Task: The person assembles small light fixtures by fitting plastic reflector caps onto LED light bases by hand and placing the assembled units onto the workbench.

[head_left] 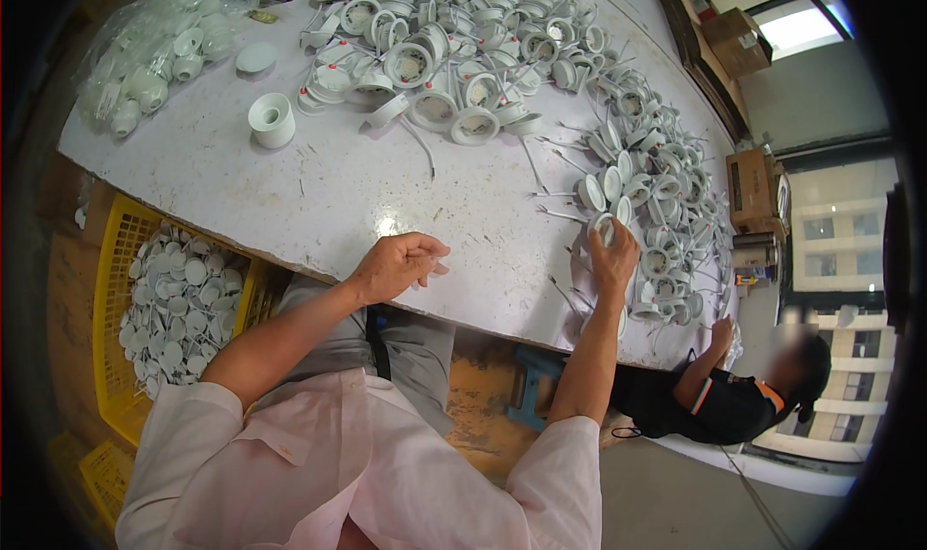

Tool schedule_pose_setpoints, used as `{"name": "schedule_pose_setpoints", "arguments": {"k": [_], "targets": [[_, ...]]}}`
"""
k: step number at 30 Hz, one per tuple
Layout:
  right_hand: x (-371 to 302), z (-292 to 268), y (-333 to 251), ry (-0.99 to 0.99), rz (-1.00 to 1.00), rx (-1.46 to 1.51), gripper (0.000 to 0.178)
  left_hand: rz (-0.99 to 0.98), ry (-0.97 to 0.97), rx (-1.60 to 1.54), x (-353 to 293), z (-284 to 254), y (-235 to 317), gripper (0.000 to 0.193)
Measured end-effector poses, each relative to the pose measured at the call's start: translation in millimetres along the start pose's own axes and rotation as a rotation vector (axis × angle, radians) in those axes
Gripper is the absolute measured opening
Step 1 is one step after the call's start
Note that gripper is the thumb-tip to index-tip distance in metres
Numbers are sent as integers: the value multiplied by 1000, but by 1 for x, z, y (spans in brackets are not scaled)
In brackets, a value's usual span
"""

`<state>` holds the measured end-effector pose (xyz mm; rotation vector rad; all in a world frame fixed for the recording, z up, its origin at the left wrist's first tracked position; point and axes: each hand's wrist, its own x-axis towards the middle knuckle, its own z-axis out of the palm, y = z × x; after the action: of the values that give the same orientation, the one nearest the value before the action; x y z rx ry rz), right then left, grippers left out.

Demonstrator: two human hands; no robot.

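Observation:
My right hand point(614, 257) is at the near edge of a long heap of white round lamp housings point(666, 185), many with thin wire leads. Its thumb and fingers close on the rim of one white lamp housing point(605, 223), partly covered by the hand. Over the near part of the table, my left hand point(398, 266) hovers with its fingers loosely bent and apart, holding nothing that I can make out. Farther back lies a second heap of lamp housings point(435, 109), several showing the parts inside.
The white table point(338, 197) carries a white cup-shaped part point(272, 122), a white disc point(256, 57) and a clear bag of white bulb-like parts point(154, 62). A yellow crate point(114, 289) of small white discs stands at left. Another person point(744, 386) sits at right, near a blue stool point(534, 386).

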<state>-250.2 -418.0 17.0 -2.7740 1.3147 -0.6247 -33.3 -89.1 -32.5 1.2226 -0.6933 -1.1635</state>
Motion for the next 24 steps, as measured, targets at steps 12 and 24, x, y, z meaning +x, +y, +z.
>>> {"name": "schedule_pose_setpoints", "arguments": {"k": [12, 24], "targets": [[62, 44, -135, -45, 346, 903, 54, 40, 18, 21, -7, -1, 1, 21], [84, 78, -167, -145, 528, 1132, 29, 1, 58, 10, -27, -1, 4, 22]]}}
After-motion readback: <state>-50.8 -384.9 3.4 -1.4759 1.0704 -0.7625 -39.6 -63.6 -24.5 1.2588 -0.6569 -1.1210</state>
